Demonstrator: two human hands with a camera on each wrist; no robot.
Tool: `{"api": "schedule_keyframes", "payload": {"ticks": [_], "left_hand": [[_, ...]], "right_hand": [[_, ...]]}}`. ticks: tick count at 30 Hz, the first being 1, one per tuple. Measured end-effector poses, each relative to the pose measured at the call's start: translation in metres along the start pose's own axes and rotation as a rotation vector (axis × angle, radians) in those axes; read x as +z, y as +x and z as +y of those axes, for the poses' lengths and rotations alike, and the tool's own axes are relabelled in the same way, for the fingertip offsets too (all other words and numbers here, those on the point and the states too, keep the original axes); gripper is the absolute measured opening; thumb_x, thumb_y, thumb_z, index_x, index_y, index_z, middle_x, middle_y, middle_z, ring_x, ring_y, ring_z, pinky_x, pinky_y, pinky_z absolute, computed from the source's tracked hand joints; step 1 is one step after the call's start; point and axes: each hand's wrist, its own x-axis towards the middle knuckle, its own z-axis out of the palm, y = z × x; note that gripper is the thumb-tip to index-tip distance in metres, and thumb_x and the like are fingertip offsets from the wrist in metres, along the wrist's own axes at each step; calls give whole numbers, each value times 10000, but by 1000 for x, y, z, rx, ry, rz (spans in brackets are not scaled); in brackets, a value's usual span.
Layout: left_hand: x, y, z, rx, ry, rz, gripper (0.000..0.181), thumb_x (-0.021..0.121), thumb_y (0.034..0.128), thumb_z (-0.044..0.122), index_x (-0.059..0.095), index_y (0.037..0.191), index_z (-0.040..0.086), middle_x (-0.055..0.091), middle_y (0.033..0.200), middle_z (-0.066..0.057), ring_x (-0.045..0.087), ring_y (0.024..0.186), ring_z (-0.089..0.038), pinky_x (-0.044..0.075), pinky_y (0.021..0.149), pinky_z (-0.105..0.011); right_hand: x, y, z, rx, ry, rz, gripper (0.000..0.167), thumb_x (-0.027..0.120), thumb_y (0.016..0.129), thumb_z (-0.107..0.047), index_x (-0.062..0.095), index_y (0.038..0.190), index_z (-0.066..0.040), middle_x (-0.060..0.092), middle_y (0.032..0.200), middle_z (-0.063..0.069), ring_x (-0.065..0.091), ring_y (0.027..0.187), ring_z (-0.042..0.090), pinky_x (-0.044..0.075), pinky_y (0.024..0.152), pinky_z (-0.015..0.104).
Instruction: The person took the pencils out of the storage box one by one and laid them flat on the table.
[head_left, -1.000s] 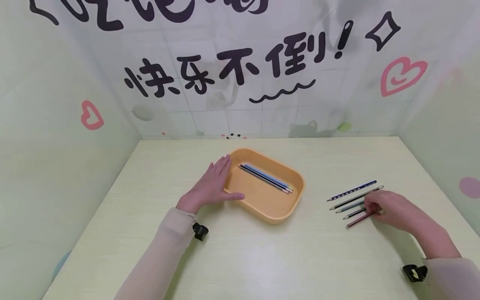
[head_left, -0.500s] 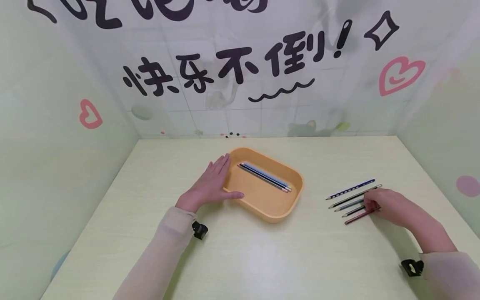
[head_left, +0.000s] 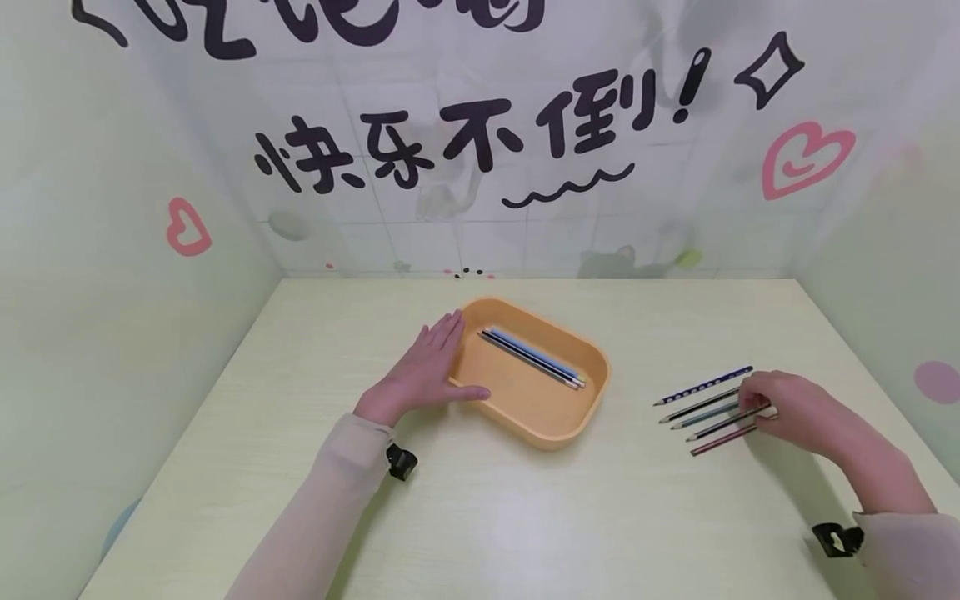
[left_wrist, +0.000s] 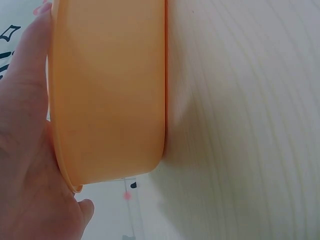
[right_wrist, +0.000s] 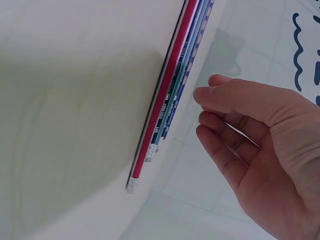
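My left hand [head_left: 420,375] rests on the left end of an orange tray [head_left: 540,437], fingers straight along its rim and thumb spread over the near edge. The left wrist view shows the tray's outer wall [left_wrist: 110,95] beside the hand. Inside the tray lie blue pencils [head_left: 536,353] and a dark striped pencil [head_left: 517,354]. My right hand [head_left: 798,412] hovers over the right ends of a row of pencils, including a red pencil [right_wrist: 162,100] and a blue dotted pencil [head_left: 701,387]. In the right wrist view its loosely bent fingers [right_wrist: 220,150] are apart from the pencils and hold nothing.
The pale wooden table [head_left: 510,525] is bounded by a printed back wall [head_left: 480,242] and side walls. Black wrist cameras sit at the left cuff [head_left: 402,462] and right cuff [head_left: 837,540].
My right hand has moved slightly right and up off the pencils, so more of the dark pencil beside the red one shows. My left hand stays on the tray.
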Motion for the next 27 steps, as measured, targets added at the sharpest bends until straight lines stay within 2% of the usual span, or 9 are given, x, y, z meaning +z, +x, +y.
{"api": "schedule_keyframes", "payload": {"ticks": [8, 18, 27], "left_hand": [[1, 0, 1, -10, 6, -7, 1204, 648, 833, 687, 36, 1580, -34, -26, 1690, -146, 2, 1574, -308, 47, 1284, -513], [-1, 0, 0, -17, 5, -4, 1212, 661, 827, 681, 40, 1580, -36, -7, 1690, -155, 15, 1573, -313, 53, 1283, -516], [-1, 0, 1, -8, 3, 0, 1201, 653, 832, 683, 46, 1579, -35, -5, 1688, -153, 22, 1572, -317, 59, 1282, -520]], "right_hand": [[-9, 9, -7, 15, 9, 9, 223, 802, 730, 6, 660, 874, -90, 660, 853, -25, 626, 791, 174, 551, 695, 371], [-19, 30, -31, -10, 41, 38, 190, 785, 798, -92, 667, 946, -70, 681, 918, 20, 666, 878, 238, 556, 781, 445], [-23, 47, -54, 6, 91, 42, 227, 776, 837, -139, 666, 1014, -49, 682, 979, 61, 645, 930, 259, 546, 830, 469]]}}
